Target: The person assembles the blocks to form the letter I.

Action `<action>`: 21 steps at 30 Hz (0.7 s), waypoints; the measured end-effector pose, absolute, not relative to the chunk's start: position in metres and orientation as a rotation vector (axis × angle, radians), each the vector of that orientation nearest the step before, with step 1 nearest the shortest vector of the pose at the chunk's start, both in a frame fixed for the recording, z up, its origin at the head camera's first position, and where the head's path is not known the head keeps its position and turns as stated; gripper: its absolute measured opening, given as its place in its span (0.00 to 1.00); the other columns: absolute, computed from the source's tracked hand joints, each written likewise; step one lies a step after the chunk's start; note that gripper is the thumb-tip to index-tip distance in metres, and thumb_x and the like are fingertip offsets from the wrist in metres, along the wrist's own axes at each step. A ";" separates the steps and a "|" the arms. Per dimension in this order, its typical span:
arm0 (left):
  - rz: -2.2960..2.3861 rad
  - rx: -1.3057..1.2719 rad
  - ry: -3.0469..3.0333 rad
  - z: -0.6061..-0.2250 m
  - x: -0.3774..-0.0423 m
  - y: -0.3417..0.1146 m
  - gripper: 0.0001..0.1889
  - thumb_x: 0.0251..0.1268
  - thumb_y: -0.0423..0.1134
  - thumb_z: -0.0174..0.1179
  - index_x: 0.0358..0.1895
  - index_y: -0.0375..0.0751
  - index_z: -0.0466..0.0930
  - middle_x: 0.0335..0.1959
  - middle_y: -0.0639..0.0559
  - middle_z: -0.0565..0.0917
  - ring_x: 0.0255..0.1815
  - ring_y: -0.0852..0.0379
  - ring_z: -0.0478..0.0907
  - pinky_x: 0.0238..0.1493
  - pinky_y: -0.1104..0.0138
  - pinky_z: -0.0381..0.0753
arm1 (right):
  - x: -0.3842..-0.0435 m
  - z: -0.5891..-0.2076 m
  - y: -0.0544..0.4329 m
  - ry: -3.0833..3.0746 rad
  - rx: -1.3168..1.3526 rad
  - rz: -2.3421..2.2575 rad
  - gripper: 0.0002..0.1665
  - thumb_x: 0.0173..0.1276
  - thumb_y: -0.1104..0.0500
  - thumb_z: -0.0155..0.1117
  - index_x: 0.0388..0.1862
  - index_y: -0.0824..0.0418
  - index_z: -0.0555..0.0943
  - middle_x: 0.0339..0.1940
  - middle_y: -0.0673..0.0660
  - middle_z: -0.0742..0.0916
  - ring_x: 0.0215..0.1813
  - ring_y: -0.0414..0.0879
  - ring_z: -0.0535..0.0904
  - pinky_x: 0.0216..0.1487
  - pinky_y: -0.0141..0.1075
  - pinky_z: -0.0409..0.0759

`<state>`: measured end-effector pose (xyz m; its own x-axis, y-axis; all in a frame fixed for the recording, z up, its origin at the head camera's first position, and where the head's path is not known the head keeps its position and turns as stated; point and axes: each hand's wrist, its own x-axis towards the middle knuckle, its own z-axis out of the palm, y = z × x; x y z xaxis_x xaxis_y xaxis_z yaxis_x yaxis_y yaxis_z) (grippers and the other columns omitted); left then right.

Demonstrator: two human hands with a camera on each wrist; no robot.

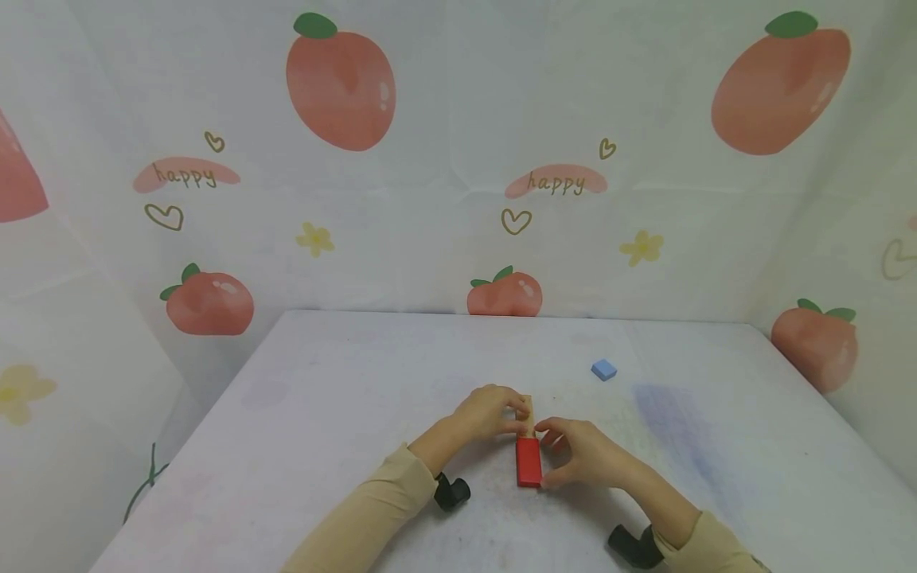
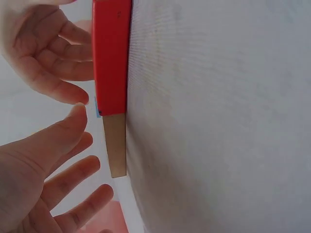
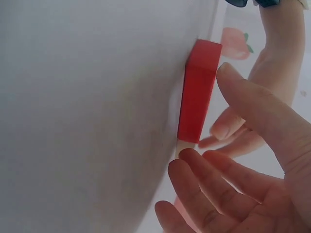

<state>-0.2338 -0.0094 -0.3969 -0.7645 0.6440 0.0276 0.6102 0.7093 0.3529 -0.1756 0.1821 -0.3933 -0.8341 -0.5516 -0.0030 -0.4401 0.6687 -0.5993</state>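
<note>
On the white table a red block and a plain wooden block lie end to end in one line, the wooden one farther away. My left hand is over the left side of the wooden block, thumb and fingers spread and loosely bent. To the right of the red block is my right hand, its thumb tip close to the block's near end and its fingers apart. The right wrist view shows the right fingers in front of part of the wooden block. Neither hand visibly grips a block.
A small blue block lies farther back on the table, to the right. Black wrist-worn devices sit below both forearms. Behind the table hangs a white cloth printed with fruit, flowers and hearts.
</note>
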 end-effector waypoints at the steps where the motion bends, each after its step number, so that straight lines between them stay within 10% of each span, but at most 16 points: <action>1: 0.532 1.036 2.815 -0.397 -0.233 -0.010 0.13 0.56 0.45 0.65 0.43 0.47 0.85 0.48 0.57 0.85 0.55 0.57 0.78 0.58 0.66 0.74 | -0.176 -0.393 0.183 2.703 -0.810 -0.896 0.37 0.44 0.54 0.77 0.52 0.68 0.75 0.40 0.57 0.85 0.39 0.46 0.80 0.41 0.33 0.79; 21: 0.307 1.201 2.873 -0.396 -0.213 -0.013 0.17 0.52 0.55 0.65 0.44 0.55 0.85 0.48 0.59 0.84 0.48 0.60 0.81 0.48 0.71 0.78 | -0.195 -0.394 0.203 2.734 -0.618 -0.935 0.27 0.53 0.56 0.72 0.50 0.67 0.77 0.42 0.60 0.85 0.41 0.50 0.82 0.42 0.42 0.83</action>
